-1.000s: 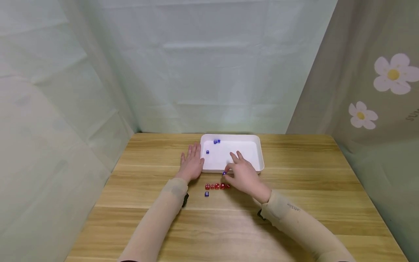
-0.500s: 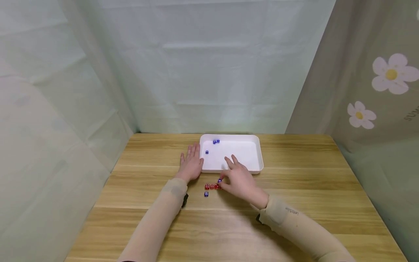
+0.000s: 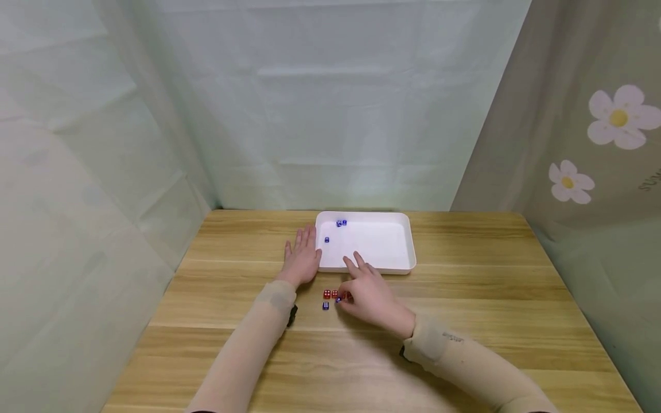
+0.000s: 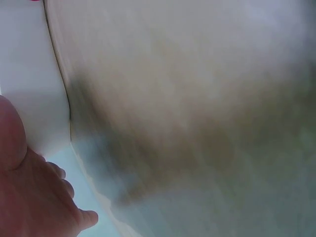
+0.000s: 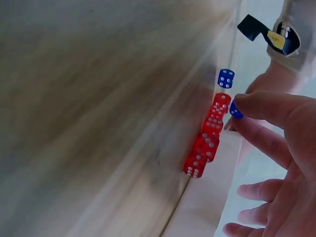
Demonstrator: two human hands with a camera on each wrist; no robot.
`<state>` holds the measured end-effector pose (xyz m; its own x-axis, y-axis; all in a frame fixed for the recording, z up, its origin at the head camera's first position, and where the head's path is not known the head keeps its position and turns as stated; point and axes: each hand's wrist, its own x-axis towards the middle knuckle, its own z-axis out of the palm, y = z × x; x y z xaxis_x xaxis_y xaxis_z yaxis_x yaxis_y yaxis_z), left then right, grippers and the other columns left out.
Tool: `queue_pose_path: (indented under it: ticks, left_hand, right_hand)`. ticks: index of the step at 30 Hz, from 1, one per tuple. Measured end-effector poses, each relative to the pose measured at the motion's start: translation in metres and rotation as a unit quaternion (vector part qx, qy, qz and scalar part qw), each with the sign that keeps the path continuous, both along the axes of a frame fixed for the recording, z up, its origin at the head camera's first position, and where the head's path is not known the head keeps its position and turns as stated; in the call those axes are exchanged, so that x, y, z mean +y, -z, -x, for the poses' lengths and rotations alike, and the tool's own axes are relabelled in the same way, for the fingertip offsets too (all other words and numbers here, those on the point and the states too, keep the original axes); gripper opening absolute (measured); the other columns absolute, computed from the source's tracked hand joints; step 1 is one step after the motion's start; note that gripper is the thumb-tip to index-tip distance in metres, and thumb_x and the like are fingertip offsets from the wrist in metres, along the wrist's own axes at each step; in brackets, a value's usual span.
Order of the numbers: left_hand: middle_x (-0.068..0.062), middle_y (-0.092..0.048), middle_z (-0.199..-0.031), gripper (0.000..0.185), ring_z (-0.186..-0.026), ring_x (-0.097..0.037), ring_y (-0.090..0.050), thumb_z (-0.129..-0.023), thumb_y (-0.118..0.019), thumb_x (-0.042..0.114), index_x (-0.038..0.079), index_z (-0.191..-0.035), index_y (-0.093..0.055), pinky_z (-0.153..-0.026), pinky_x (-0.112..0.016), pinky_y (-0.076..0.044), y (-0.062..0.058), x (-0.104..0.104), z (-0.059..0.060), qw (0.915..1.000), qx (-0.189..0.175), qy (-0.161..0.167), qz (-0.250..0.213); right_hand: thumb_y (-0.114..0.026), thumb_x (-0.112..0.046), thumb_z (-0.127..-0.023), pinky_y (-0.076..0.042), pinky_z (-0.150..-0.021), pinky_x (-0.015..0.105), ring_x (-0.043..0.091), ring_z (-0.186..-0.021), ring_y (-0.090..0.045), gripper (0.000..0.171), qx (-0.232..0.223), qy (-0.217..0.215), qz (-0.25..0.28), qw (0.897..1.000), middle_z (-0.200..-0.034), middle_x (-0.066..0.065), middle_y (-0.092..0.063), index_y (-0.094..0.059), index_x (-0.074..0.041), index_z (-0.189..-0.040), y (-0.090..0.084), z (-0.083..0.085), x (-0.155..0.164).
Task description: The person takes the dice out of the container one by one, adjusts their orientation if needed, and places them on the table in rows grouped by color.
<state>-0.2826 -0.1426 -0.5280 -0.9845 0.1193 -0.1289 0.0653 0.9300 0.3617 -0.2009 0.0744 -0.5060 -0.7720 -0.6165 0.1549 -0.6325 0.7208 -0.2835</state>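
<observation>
Right hand pinches what looks like a half-hidden blue die.

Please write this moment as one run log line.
right hand: pinches blue die beside red dice row | left hand: flat on table, touching white tray | tray: blue dice inside

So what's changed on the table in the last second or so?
The right hand carried a blue die from the tray's near edge back toward the person, down to the row of red dice, and still pinches it there. The left hand stayed flat beside the tray; the blue dice in the tray and the lone one on the table did not move.
</observation>
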Motion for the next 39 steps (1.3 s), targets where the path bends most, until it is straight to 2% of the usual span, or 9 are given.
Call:
queue_pose_path:
  ticks: [11, 27, 39]
  left_hand:
    - [-0.016, -0.002, -0.179, 0.072, -0.165, -0.036, 0.003, -0.116, -0.037, 0.034, 0.005, -0.172, -0.003, -0.128, -0.065, 0.001, 0.002, -0.001, 0.001, 1.0000, 0.003, -0.003, 0.001]
    - [-0.015, -0.004, -0.179, 0.071, -0.165, -0.035, 0.002, -0.116, -0.037, 0.034, 0.005, -0.172, -0.004, -0.129, -0.065, -0.001, 0.002, -0.001, 0.000, 1.0000, 0.006, -0.004, 0.003]
    - [-0.017, -0.005, -0.179, 0.070, -0.165, -0.036, 0.000, -0.116, -0.037, 0.034, 0.005, -0.172, -0.005, -0.129, -0.065, -0.001, -0.002, 0.001, -0.001, 1.0000, 0.005, -0.002, 0.002]
  right_hand:
    - [-0.088, -0.034, -0.086, -0.035, -0.121, 0.064, 0.049, -0.158, -0.026, 0.012, 0.006, -0.003, -0.027, 1.000, -0.165, 0.023, -0.043, -0.086, -0.028, -0.096, 0.000, -0.004, -0.009]
    - [-0.087, -0.037, -0.086, -0.036, -0.119, 0.068, 0.050, -0.157, -0.027, 0.015, 0.032, -0.007, -0.059, 0.998, -0.165, 0.024, -0.043, -0.087, -0.029, -0.099, 0.004, -0.007, -0.015]
    - [-0.089, -0.034, -0.085, -0.036, -0.118, 0.069, 0.051, -0.156, -0.029, 0.015, 0.037, -0.009, -0.050, 0.998, -0.162, 0.025, -0.046, -0.087, -0.027, -0.098, 0.003, -0.009, -0.015]
